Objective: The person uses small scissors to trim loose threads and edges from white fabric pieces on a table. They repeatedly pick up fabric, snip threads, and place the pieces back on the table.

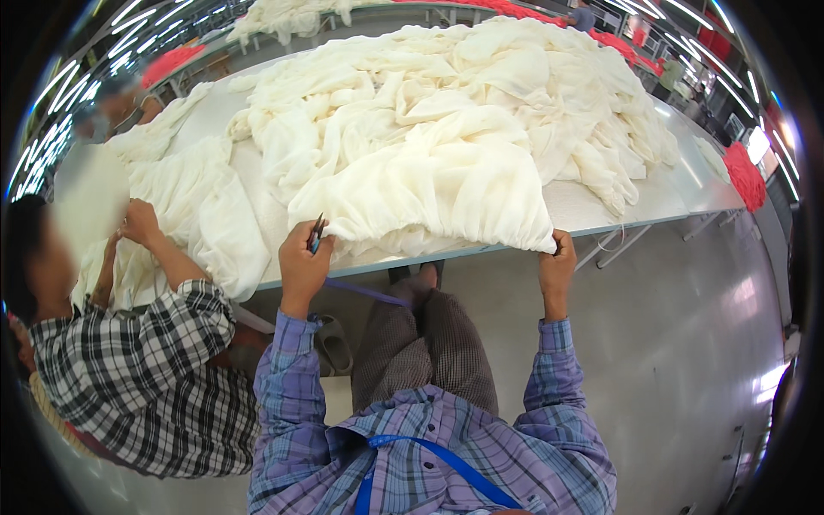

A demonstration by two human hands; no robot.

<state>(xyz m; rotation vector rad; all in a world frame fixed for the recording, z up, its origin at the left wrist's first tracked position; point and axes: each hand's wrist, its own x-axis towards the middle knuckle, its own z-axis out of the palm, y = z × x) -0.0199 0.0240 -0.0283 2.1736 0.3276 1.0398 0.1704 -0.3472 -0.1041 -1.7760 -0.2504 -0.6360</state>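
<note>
A cream gathered fabric piece (425,193) is stretched between my hands along its ruffled, elastic-looking edge, just above the table's front edge. My left hand (306,261) grips its left end and also holds a small pair of thread snips (317,233), blades pointing up from the fist. At the right corner of the same edge, my right hand (557,261) pinches the cloth between thumb and fingers. Beyond the stretched piece rises a large heap of cream fabric (476,84), whose lower layers are hidden.
To my left a co-worker in a checked shirt (141,373) handles cream cloth (199,206). The metal table (586,206) has a blue-grey front edge. A purple strap (367,291) hangs below it, near sandals (333,344) on the floor. Red fabric (743,175) hangs at the far right.
</note>
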